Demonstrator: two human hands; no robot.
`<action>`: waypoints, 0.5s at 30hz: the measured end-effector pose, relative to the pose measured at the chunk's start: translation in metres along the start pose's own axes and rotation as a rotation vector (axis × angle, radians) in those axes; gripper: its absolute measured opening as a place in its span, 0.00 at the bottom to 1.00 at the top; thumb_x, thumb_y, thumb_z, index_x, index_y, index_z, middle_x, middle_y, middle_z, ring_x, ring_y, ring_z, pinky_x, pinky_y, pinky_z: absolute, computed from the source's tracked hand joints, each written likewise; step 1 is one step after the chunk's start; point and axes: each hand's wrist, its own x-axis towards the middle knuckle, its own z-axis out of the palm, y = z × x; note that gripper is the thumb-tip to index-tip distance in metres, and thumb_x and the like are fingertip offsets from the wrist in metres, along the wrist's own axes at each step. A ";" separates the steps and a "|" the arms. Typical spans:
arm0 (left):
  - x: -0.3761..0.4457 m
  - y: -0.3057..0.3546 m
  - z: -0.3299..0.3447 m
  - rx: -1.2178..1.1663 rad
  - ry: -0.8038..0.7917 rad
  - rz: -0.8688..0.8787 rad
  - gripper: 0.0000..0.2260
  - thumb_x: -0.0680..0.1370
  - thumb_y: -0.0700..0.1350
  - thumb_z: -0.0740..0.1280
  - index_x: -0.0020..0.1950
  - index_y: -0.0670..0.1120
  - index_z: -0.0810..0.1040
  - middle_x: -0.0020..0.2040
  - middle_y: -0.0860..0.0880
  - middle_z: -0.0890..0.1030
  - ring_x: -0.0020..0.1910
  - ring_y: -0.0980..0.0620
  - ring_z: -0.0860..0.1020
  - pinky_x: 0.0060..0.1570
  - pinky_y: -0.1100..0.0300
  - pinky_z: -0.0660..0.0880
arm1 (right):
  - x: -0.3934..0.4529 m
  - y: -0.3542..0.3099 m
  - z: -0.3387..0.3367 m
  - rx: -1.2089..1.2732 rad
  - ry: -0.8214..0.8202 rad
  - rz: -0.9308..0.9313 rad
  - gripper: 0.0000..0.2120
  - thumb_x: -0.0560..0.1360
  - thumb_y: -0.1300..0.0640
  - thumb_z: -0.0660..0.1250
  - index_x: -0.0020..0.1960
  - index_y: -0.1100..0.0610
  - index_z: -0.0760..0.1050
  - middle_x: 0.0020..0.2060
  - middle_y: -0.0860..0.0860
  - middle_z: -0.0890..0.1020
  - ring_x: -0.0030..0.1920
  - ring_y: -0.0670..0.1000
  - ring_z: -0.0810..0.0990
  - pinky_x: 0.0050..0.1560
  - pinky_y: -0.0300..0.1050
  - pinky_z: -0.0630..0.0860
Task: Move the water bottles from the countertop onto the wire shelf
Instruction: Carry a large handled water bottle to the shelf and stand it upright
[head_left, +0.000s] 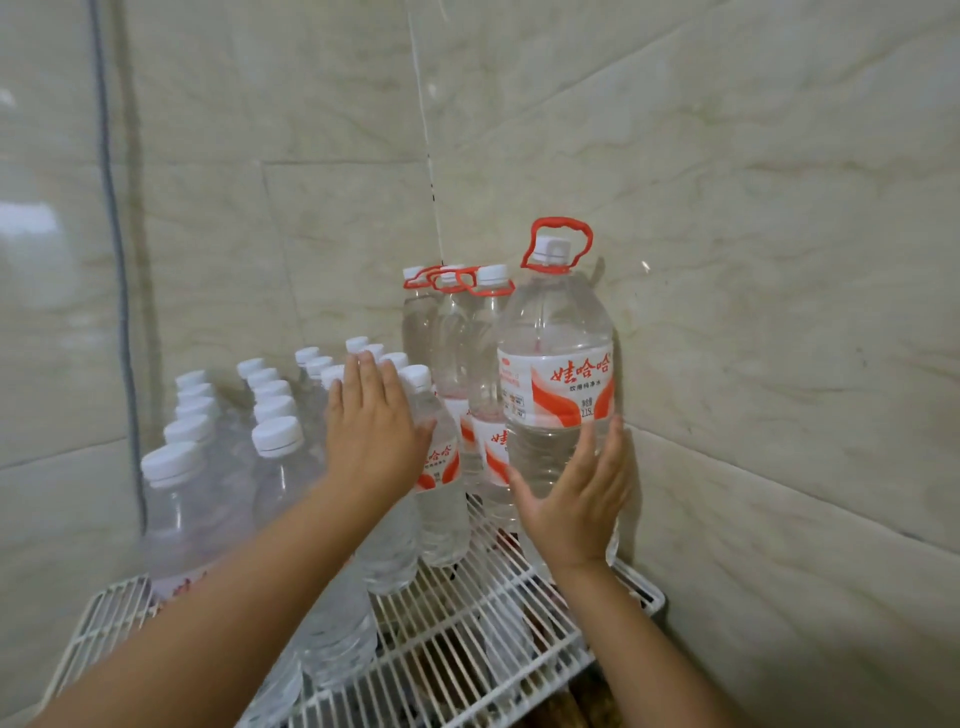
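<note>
A large clear water bottle with a red carry handle and a red-and-white label stands at the right end of the white wire shelf. My right hand lies against its lower body, fingers straight, thumb on the left side. My left hand is flat, fingers straight, against the small white-capped bottles that fill the shelf's left and middle. Three more large red-handled bottles stand behind, in the corner.
Glossy beige tiled walls close in the shelf at the back and on the right. A grey cable runs down the left wall. Brown items show dimly below the shelf wires. Bare wire shows at the front right of the shelf.
</note>
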 end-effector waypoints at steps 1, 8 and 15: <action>-0.003 0.000 -0.003 -0.014 0.036 0.024 0.32 0.80 0.56 0.49 0.75 0.39 0.39 0.76 0.40 0.39 0.75 0.43 0.38 0.73 0.50 0.37 | 0.000 -0.001 0.000 0.004 -0.007 0.002 0.44 0.64 0.37 0.64 0.68 0.62 0.54 0.64 0.63 0.61 0.63 0.63 0.62 0.58 0.63 0.68; -0.033 -0.046 0.005 -0.012 0.588 0.120 0.32 0.79 0.59 0.40 0.74 0.37 0.49 0.76 0.37 0.49 0.75 0.45 0.41 0.70 0.49 0.37 | -0.001 -0.003 -0.016 0.041 -0.147 0.044 0.49 0.57 0.46 0.79 0.68 0.59 0.55 0.67 0.63 0.58 0.66 0.63 0.60 0.59 0.66 0.67; -0.047 -0.073 0.032 0.070 0.689 0.130 0.31 0.79 0.59 0.38 0.73 0.39 0.35 0.75 0.39 0.36 0.73 0.48 0.31 0.71 0.50 0.33 | 0.046 -0.036 -0.074 0.519 -0.193 0.174 0.35 0.67 0.42 0.58 0.64 0.68 0.66 0.65 0.66 0.67 0.66 0.61 0.66 0.66 0.43 0.62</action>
